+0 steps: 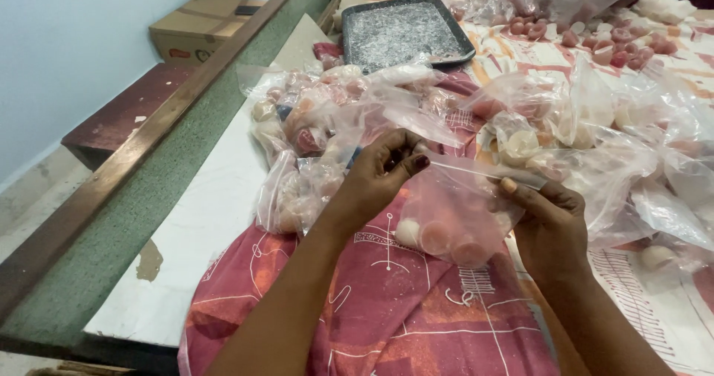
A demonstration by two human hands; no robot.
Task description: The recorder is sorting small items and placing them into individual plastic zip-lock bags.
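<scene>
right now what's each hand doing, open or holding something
Left hand: closed, pinching the top edge of the clear plastic bag of round pieces.
Right hand: closed, pinching the same bag's top edge.

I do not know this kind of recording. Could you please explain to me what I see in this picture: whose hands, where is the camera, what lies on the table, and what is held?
There is no machine here. The one picture comes from a camera worn on a person's head, looking down at that person's own bare hands.

The left hand and the right hand pinch the top edge of a clear plastic bag between them. Inside it are small round pieces, pink and one whitish.

Under the hands lies a red patterned cloth. Behind them is a pile of similar filled bags, a dark tray and loose pink pieces on the table. A cardboard box stands at the far left, beside the wall.
</scene>
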